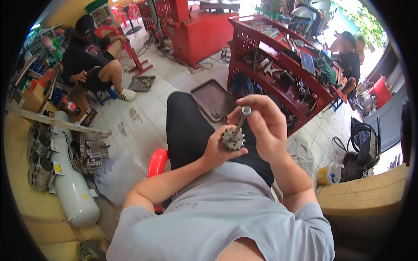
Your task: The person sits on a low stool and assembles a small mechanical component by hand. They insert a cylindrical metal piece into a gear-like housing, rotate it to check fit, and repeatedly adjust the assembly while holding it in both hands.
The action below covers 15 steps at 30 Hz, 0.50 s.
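In front of my lap, my left hand (pixel 219 147) is closed around a grey metal gear (pixel 233 140) with blunt teeth along its rim. A slim metal shaft (pixel 239 126) rises from the gear's middle, tilted slightly right, and ends in a wider, round, hollow-looking tip (pixel 246 111). At that tip, my right hand (pixel 271 130) has its thumb and forefinger curled around the shaft, the thumb on the right side. The other right fingers are bent behind it. My left palm hides the gear's underside.
A shallow metal tray (pixel 213 99) lies on the tiled floor beyond my knees. To its right stands a red tool cart (pixel 278 65) full of tools. One person (pixel 93 56) sits at the far left. A grey cylindrical tank (pixel 74 182) and a plastic bag (pixel 119 176) are at my left.
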Available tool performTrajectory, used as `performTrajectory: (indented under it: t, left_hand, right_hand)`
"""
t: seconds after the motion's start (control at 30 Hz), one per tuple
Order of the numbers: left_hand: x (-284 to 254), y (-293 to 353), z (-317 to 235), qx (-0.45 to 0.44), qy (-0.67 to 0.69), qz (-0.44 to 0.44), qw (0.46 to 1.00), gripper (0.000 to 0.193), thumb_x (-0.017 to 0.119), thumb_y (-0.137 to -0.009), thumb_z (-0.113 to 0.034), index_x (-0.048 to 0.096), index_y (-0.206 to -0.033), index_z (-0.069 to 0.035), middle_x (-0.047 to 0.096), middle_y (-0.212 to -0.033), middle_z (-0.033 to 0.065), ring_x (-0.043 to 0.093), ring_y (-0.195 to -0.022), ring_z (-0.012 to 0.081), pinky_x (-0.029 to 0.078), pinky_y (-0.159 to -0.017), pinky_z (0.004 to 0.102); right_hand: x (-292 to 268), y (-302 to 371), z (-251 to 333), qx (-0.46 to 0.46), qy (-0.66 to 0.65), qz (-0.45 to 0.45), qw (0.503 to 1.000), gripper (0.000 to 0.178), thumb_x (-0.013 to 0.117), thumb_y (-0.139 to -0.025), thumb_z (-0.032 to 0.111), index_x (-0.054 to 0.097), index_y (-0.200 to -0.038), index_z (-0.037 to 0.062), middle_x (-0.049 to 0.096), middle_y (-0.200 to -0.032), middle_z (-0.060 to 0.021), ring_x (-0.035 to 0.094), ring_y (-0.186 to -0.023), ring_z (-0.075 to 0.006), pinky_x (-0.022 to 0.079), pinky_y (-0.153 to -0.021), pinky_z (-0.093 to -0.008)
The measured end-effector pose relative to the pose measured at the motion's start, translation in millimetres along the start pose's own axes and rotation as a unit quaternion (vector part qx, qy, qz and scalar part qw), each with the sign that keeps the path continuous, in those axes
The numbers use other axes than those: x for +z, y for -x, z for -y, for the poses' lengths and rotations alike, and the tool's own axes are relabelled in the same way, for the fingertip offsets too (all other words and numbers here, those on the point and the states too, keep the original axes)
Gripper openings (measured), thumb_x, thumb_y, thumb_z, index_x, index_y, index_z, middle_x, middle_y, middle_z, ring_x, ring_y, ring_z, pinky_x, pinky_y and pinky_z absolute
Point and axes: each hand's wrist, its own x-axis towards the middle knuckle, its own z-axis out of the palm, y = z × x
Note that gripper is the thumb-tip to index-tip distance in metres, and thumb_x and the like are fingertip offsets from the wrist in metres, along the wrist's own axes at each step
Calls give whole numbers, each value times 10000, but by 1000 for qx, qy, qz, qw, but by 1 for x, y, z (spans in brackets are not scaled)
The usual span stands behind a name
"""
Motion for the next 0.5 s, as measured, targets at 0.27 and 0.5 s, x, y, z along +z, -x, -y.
performTrajectory:
  t: [0.27,0.5]
  left_hand:
    - [2,-5,-9,32,-48,13,998,655,829,-680,-165,401,-1160,-37,605,-1016,57,579,-945,127,472,-846,284]
    - [-1,-2,-1,17,-59,7,998,554,808,-712,-180,410,-1070,-36,606,-987,73,589,-923,127,477,-824,278]
  right_hand:
    - [-3,-4,-6,-2,-55,-21,998,182,553,-889,25,435,-1028,18,614,-880,-136,612,-808,-167,499,-722,-287]
    - [-5,-3,-6,-20,-44,7,999,155,474,-944,71,449,-1089,22,589,-874,-108,579,-775,-135,482,-688,-272]
